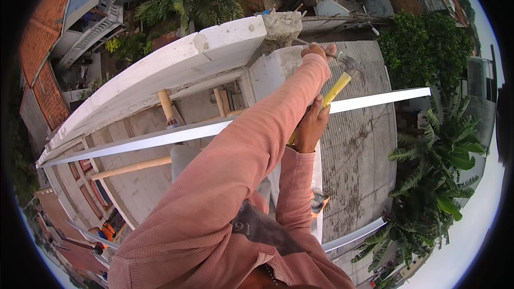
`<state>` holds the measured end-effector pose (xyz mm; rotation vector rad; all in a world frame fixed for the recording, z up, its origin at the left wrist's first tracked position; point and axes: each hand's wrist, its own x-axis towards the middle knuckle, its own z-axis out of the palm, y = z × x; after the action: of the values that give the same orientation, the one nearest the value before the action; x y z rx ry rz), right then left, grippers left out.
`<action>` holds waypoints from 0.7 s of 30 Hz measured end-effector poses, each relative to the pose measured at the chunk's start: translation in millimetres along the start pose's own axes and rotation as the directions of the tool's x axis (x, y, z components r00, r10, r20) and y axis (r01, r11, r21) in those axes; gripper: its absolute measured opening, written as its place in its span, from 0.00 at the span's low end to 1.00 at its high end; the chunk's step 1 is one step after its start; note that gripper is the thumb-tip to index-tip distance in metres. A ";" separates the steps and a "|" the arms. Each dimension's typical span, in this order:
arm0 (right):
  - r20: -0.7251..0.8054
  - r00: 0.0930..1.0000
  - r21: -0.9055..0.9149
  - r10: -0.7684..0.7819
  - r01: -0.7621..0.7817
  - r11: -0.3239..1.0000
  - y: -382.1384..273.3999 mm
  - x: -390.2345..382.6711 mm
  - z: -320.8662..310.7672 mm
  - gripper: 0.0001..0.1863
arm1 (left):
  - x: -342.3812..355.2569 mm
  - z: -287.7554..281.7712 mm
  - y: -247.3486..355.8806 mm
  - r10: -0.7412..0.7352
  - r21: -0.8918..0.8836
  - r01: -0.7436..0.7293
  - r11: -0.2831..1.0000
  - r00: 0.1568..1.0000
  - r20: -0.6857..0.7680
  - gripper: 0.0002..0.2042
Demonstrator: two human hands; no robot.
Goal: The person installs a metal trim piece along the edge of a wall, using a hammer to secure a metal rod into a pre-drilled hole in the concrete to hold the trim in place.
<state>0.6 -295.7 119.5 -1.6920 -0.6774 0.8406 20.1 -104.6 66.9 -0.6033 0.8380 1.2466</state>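
My left hand (317,52), at the end of a pink sleeve, is closed around a thin metal rod, likely a chisel (302,41). The rod's far end points at the rough concrete column top (281,25). In my right hand (311,127) is a hammer (337,86) with a yellow handle, gripped partway along. The dark hammer head is close beside the rod's right end; I cannot tell whether they touch. My left forearm crosses over the right one and hides part of the handle. Below both arms runs a long white metal beam (380,99).
A white-topped wall (160,59) curves away left from the column. Corrugated roofing (356,155) lies on the right, trees (428,48) beyond it. Bamboo poles (134,168) and a block wall (136,190) are lower left. A second metal beam (356,235) is lower right.
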 end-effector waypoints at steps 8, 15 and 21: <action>0.071 0.995 -0.122 -0.071 0.079 0.989 -14.8 3.1 10.0 0.19 | 1.3 -2.2 3.1 -0.035 -0.057 0.036 0.998 0.999 0.020 0.12; -0.064 0.998 0.005 -0.017 0.018 1.000 3.1 18.8 1.6 0.19 | 9.2 9.8 7.0 -0.148 -0.120 0.147 0.982 0.989 0.000 0.12; -0.098 0.991 0.201 0.085 -0.064 0.978 -39.1 17.6 -5.8 0.18 | 13.9 8.7 1.8 -0.108 -0.147 0.100 0.984 0.993 -0.053 0.14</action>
<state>14.7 -275.0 154.9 -1.5781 -0.4447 0.8354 21.6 -89.5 60.6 -0.7948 0.7612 1.2048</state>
